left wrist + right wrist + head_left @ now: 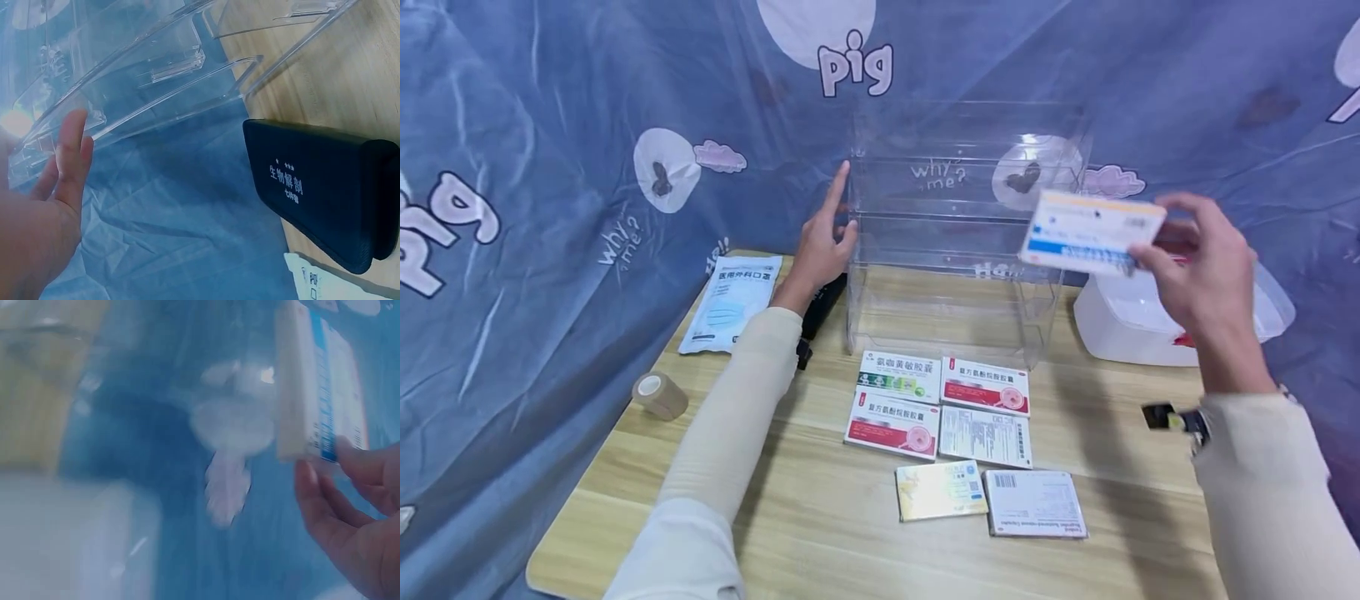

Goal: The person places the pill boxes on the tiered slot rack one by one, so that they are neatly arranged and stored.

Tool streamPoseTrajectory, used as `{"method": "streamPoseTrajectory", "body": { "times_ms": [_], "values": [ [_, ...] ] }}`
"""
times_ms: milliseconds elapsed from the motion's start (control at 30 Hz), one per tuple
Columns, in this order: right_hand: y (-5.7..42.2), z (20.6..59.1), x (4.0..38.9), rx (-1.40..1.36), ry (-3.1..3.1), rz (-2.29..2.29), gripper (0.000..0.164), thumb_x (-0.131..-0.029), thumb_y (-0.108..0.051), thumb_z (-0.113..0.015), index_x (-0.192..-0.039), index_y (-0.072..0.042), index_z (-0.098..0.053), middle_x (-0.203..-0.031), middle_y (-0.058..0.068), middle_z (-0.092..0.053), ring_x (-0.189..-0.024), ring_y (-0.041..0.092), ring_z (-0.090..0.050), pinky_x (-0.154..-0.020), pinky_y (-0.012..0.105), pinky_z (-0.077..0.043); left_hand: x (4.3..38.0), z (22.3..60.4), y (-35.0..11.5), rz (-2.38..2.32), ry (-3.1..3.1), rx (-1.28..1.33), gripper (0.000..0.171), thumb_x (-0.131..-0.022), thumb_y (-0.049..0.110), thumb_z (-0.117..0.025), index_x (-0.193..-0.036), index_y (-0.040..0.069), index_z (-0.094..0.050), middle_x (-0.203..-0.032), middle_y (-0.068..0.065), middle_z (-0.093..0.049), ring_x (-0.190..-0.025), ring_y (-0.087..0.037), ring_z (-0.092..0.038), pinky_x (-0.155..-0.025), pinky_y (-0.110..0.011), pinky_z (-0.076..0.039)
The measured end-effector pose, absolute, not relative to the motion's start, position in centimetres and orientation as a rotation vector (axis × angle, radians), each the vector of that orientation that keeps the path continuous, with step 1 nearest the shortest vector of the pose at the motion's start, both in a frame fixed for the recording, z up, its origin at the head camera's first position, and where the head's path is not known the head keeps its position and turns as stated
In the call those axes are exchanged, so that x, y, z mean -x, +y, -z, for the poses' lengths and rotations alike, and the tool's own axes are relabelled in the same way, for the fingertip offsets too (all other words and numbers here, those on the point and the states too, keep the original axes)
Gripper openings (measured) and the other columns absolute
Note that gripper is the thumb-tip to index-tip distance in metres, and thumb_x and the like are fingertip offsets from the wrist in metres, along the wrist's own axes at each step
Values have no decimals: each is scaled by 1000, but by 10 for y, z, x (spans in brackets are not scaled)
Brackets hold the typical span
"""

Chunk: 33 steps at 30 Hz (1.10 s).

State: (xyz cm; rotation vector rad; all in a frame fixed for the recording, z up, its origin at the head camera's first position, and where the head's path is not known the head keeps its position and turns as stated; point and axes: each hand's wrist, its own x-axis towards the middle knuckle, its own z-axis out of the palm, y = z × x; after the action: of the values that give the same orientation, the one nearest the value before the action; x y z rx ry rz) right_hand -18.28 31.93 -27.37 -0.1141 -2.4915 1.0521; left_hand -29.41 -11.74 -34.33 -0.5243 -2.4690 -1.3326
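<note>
My right hand point(1202, 262) pinches one end of a white medicine box point(1086, 233) with blue and orange bands, raised in front of the right side of a clear plastic tiered rack point(947, 308). The same medicine box point(325, 387) shows between thumb and fingers in the right wrist view. My left hand point(823, 246) is at the rack's left side, index finger extended up along its edge. In the left wrist view the left hand point(56, 206) has its fingers against the clear side panel. Below the rack lie several medicine boxes, among them a red-and-white box point(985, 386) and a yellow box point(942, 490).
A black zip case point(312, 187) lies by the rack's left side. Left of it are a blue-white mask packet point(730, 304) and a tan bandage roll point(660, 395). A white plastic bin point(1138, 329) stands behind the right hand. A blue printed cloth point(587, 100) hangs behind the table.
</note>
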Motion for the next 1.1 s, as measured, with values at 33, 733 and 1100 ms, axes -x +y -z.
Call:
{"method": "streamPoseTrajectory", "body": {
  "times_ms": [33, 733, 1100],
  "values": [
    [310, 265, 196, 112, -2462, -1084, 60, -95, -1, -78, -149, -23, -61, -141, 29, -66, -87, -24, -59, -77, 0, -49, 294, 344, -117, 1328, -2469, 528, 81, -112, 14, -49, -172, 49, -8, -180, -3, -26, -140, -30, -62, -78, -42, -52],
    [188, 211, 336, 8, -2409, -861, 52, -103, -5, -66, -152, -21, -57, -129, -4, -64, -120, 15, -71, -106, 22, -54, 295, 349, -118, 1298, -2461, 535, 81, -110, 15, -50, -174, 43, -9, -179, 1, -29, -146, -23, -57, -104, -44, -57],
    [149, 226, 348, -13, -2419, -979, 55, -101, -3, -67, -153, -18, -57, -116, -14, -37, -124, 12, -63, -105, 15, -50, 295, 347, -119, 1304, -2445, 538, 81, -109, 12, -50, -175, 37, -11, -180, 4, -24, -148, -24, -54, -110, -43, -55]
  ]
}}
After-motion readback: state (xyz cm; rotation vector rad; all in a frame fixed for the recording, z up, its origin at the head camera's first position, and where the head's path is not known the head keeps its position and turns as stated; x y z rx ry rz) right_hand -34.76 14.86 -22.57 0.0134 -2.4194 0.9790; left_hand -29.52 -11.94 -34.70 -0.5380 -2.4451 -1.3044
